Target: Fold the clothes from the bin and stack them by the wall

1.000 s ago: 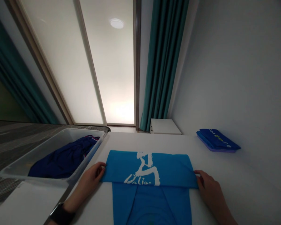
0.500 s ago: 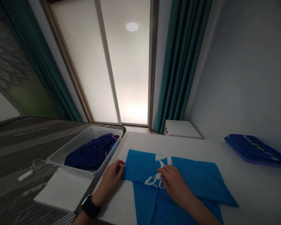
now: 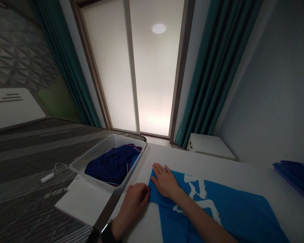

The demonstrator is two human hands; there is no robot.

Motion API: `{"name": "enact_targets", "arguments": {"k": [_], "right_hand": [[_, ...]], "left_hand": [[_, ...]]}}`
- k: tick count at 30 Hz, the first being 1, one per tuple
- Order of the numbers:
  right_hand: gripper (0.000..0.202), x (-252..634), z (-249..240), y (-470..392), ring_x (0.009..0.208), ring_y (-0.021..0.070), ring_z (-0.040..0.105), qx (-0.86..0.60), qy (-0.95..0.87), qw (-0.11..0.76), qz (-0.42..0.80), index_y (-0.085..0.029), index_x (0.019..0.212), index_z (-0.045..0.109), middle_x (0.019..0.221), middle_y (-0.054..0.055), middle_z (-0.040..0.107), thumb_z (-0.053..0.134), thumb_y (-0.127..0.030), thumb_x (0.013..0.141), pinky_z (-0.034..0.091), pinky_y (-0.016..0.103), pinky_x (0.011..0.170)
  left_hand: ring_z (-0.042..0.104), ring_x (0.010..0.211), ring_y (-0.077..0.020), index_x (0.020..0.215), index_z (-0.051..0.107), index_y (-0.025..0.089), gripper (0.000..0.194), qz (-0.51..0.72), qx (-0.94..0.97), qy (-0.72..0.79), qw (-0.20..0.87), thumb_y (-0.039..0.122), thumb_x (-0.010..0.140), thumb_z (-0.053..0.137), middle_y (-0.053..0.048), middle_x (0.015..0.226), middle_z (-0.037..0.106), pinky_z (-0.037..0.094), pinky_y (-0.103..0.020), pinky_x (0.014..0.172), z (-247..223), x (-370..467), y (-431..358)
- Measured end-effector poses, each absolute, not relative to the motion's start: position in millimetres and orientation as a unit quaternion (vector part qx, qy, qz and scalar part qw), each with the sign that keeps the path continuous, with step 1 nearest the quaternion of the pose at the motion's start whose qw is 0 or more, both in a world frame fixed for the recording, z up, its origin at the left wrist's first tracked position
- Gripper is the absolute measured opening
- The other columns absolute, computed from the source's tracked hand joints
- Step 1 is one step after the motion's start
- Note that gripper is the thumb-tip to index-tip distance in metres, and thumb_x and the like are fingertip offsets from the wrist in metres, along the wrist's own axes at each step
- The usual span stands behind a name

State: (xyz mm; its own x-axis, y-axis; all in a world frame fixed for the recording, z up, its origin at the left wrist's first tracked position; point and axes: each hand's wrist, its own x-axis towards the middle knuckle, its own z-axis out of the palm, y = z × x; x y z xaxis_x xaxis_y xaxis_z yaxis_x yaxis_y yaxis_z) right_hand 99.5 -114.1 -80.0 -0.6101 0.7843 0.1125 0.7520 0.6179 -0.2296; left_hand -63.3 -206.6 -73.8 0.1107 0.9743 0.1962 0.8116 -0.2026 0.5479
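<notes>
A bright blue garment with white lettering (image 3: 233, 202) lies partly folded on the white table (image 3: 167, 153). My right hand (image 3: 164, 180) rests flat on its upper left corner, fingers stretched out and slightly apart. At the garment's left edge is my left hand (image 3: 138, 199), its fingers curled and pressed together by the cloth; what they pinch, if anything, is too small to make out. A dark watch is on my left wrist. My right forearm crosses over the lettering and hides part of it.
Left of the table, a clear plastic bin (image 3: 77, 165) holds dark blue clothes (image 3: 111, 165). A white flat box (image 3: 83, 200) is below it, near a white plug with a cord (image 3: 47, 178). Folded blue clothes (image 3: 296, 177) lie at the right. Beyond stands a white cabinet (image 3: 210, 145).
The view has turned left. My right hand has moved left from the lettering to the garment's left corner and flattened. My left hand remains by the left edge, its fingers more closed.
</notes>
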Motion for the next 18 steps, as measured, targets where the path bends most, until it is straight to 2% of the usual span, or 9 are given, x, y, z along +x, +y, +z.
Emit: {"name": "enact_targets", "arguments": {"k": [8,13,16,18], "right_hand": [[0.057,105.6,-72.8,-112.8,0.147,0.0224,0.022,-0.422,-0.897,0.112,0.074,-0.012,0.152,0.029,0.158,0.010,0.028,0.022,-0.037,0.101,0.014,0.047,0.119],[0.055,127.3,-60.1,-115.2,0.145,0.0228,0.026,-0.459,-0.877,0.134,0.053,-0.010,0.150,0.034,0.156,0.011,0.032,0.022,-0.031,0.101,0.014,0.044,0.119],[0.056,141.1,-58.9,-119.8,0.145,0.0237,0.025,-0.477,-0.871,0.109,0.053,-0.010,0.150,0.032,0.157,0.012,0.031,0.023,-0.036,0.101,0.015,0.045,0.119],[0.058,146.7,-60.5,-123.9,0.146,0.0248,0.023,-0.495,-0.863,0.093,0.052,-0.011,0.151,0.032,0.157,0.012,0.029,0.025,-0.039,0.101,0.016,0.047,0.119]], "left_hand": [[0.059,0.076,-0.0224,0.082,0.061,0.021,0.012,0.263,0.723,0.618,0.162,0.022,0.086,0.050,-0.005,0.079,0.066,0.037,-0.036,0.074,-73.8,-63.0,-207.3],[0.059,0.073,-0.0216,0.089,0.060,0.020,0.011,0.265,0.725,0.615,0.158,0.022,0.088,0.049,-0.004,0.078,0.065,0.040,-0.036,0.074,-73.6,-64.9,-206.9],[0.061,0.082,-0.0244,0.095,0.061,0.020,0.015,0.261,0.741,0.607,0.122,0.021,0.089,0.048,-0.007,0.087,0.066,0.044,-0.039,0.078,-67.7,-62.4,-208.5],[0.060,0.097,-0.0272,0.107,0.062,0.019,0.023,0.264,0.767,0.579,0.078,0.020,0.091,0.046,-0.011,0.104,0.066,0.045,-0.042,0.086,-62.4,-55.8,-208.0]]}}
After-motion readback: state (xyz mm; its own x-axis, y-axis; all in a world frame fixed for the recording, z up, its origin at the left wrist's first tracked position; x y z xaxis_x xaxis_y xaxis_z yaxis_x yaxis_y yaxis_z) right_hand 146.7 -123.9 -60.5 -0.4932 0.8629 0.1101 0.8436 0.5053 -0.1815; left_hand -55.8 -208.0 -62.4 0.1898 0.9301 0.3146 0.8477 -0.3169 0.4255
